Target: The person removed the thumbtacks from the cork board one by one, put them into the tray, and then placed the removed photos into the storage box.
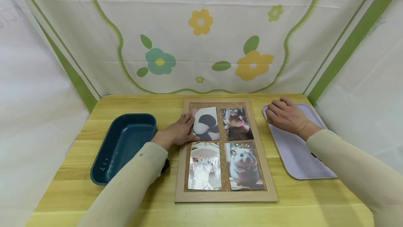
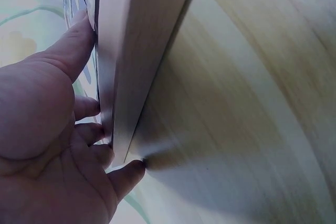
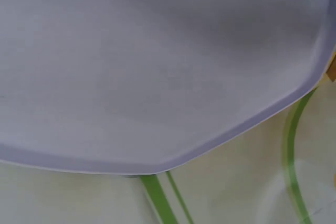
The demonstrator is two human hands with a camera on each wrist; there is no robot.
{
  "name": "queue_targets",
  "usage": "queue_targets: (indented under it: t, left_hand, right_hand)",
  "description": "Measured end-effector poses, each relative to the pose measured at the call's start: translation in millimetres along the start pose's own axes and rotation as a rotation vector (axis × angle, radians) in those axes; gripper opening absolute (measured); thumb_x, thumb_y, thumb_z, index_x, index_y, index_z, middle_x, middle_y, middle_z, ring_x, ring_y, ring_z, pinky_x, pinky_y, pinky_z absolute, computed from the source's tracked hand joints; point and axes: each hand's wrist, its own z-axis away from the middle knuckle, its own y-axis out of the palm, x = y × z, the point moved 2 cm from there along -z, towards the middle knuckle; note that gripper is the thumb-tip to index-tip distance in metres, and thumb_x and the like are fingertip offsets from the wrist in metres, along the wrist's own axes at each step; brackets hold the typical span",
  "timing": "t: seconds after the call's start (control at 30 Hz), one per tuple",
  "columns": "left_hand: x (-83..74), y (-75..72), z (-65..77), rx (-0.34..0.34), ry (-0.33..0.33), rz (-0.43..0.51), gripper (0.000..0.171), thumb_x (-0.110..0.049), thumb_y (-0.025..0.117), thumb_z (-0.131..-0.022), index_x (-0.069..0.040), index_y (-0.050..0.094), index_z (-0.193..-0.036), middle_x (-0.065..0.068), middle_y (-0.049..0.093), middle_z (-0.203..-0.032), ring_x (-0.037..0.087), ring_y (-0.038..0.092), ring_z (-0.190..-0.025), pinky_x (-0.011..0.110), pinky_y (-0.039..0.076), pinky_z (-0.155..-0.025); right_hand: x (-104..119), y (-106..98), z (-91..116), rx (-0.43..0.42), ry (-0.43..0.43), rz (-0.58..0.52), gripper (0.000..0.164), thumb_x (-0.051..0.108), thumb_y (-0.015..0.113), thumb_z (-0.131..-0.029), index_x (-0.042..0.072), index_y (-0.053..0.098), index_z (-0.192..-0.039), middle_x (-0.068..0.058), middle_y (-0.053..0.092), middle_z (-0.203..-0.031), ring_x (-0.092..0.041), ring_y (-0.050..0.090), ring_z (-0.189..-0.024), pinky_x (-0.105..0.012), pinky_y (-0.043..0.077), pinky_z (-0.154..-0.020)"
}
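A wood-framed cork board (image 1: 226, 196) lies on the table bearing animal pictures in two rows. At the upper left is a black-and-white animal picture (image 1: 206, 123); beside it is a dark picture (image 1: 237, 123). Below them are a shiny white-animal picture (image 1: 204, 165) and a hamster picture (image 1: 244, 165). My left hand (image 1: 177, 129) rests on the board's left edge, its thumb against the upper-left picture. In the left wrist view its fingers (image 2: 128, 177) lie along the frame. My right hand (image 1: 284, 115) is over the lilac tray (image 1: 296, 153), fingers curled, palm hidden, with nothing visible in it.
A dark teal bin (image 1: 126, 143) stands left of the board on the wooden table (image 1: 72, 171). Flowered white cloth (image 1: 201, 52) hangs behind the table, with pale cloth at both sides. Only the lilac tray and cloth show in the right wrist view.
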Motion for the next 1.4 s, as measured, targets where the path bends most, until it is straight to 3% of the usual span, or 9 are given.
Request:
queue_targets:
  t: [0.23, 0.6, 1.4]
  left_hand:
    - [-0.6, 0.2, -0.3, 0.0, 0.0, -0.009, 0.095, -0.053, 0.057, -0.106, -0.002, 0.007, -0.169, 0.018, -0.005, -0.177, 0.039, -0.005, -0.164, 0.05, 0.014, -0.133]
    - [0.6, 0.1, -0.7, -0.003, 0.0, -0.007, 0.094, -0.052, 0.058, -0.107, -0.001, 0.009, -0.169, 0.018, -0.004, -0.177, 0.04, -0.004, -0.164, 0.05, 0.014, -0.133]
    - [-2.5, -0.4, 0.3, 0.004, -0.008, -0.018, 0.095, -0.052, 0.058, -0.106, -0.002, 0.007, -0.169, 0.018, -0.005, -0.177, 0.041, -0.004, -0.164, 0.051, 0.016, -0.132]
  right_hand:
    - [0, -5, 31, 0.001, 0.001, -0.022, 0.023, 0.012, 0.047, -0.103, -0.004, 0.054, -0.087, -0.02, 0.058, -0.084, -0.042, 0.056, -0.08, -0.056, 0.045, -0.074]
    - [-9, -7, 68, 0.128, 0.0, -0.044, 0.026, 0.013, 0.041, -0.103, -0.003, 0.051, -0.086, -0.019, 0.057, -0.083, -0.041, 0.055, -0.081, -0.056, 0.046, -0.077]
    - [-11, -8, 94, 0.214, 0.01, -0.092, 0.032, 0.021, 0.036, -0.105, 0.002, 0.054, -0.085, -0.015, 0.06, -0.083, -0.038, 0.057, -0.084, -0.055, 0.047, -0.081]
